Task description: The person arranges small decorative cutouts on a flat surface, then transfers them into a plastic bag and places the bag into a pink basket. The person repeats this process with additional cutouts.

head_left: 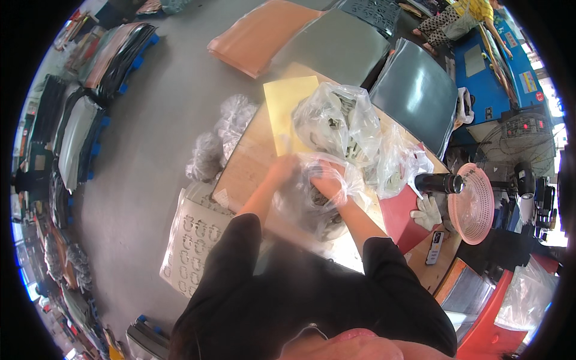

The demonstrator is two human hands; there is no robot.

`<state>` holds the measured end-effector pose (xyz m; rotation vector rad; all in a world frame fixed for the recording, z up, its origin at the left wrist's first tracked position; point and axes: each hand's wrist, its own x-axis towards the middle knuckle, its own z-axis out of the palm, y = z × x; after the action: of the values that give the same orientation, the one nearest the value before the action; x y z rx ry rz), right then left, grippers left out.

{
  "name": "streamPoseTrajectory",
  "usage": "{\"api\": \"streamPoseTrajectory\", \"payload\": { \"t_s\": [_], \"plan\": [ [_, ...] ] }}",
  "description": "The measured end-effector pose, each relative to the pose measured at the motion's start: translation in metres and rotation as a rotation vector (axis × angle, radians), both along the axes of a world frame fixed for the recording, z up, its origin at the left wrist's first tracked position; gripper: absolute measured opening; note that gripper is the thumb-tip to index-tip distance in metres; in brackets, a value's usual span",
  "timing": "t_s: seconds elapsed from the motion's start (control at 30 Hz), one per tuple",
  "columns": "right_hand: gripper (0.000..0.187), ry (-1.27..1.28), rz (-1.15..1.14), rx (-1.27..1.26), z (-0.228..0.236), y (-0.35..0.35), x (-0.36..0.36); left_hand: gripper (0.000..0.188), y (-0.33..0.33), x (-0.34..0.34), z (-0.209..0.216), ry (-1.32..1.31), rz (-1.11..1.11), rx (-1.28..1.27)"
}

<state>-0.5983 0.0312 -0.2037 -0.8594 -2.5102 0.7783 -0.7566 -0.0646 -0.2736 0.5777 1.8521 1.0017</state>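
A clear plastic bag [300, 207] with grey-green pieces inside stands at the table's near edge, close to my body. My right hand [327, 181] is at the bag's mouth, its fingers curled and partly covered by the thin film. At the bag's left upper edge is my left hand [284, 168], smeared by motion, so its fingers cannot be made out. Just beyond my hands sits a larger clear bag [336, 123] full of similar cut pieces. A yellow sheet [285, 99] lies partly under that larger bag.
Right of the bags are a black bottle [438, 183], a white glove [426, 212], a phone [434, 248] and a pink basket [472, 204]. Stacked sheets [336, 48] border the far side. Die-cut sheets [195, 243] and filled bags [207, 156] stand left. A person [462, 21] is far right.
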Motion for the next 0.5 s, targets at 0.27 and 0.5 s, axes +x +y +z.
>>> {"api": "streamPoseTrajectory", "payload": {
  "t_s": [0.27, 0.5],
  "plan": [
    [0.031, -0.015, 0.139, 0.076, -0.006, -0.003, 0.000, 0.039, -0.001, -0.006, -0.052, 0.048, 0.029, 0.083],
    [0.041, -0.333, 0.143, -0.146, 0.003, 0.001, -0.013, 0.039, 0.000, -0.009, -0.040, -0.155, 0.097, 0.072]
  ]
}}
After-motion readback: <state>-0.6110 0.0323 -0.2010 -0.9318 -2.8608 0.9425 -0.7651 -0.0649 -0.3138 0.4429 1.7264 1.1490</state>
